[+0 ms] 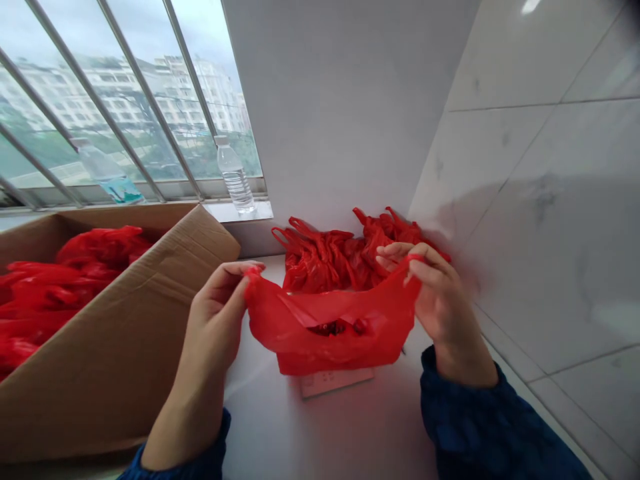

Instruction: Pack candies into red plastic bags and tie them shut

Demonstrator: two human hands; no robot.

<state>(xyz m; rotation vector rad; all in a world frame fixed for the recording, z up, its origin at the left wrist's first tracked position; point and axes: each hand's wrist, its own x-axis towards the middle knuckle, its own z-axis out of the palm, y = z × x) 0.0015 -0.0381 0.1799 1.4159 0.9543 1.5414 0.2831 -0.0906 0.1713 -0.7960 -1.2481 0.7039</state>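
Observation:
A red plastic bag [335, 350] is stretched between my two hands, its mouth facing me. Small dark red items [336, 327] show inside it, too indistinct to name. My left hand [220, 313] pinches the bag's left top corner between thumb and fingers. At the opposite corner, my right hand [435, 293] grips the bag the same way, with some fingertips raised behind it. Beneath the bag, a flat pale card or booklet [337, 382] lies on the white tabletop [320, 433], partly covered from view.
Behind the bag, several filled red bags [320, 260] stand bunched against the wall. On my left, a cardboard box [115, 340] holds more red bags [75, 280]. A clear bottle [235, 177] and a labelled bottle [110, 175] are by the barred window. A tiled wall [550, 233] bounds the right.

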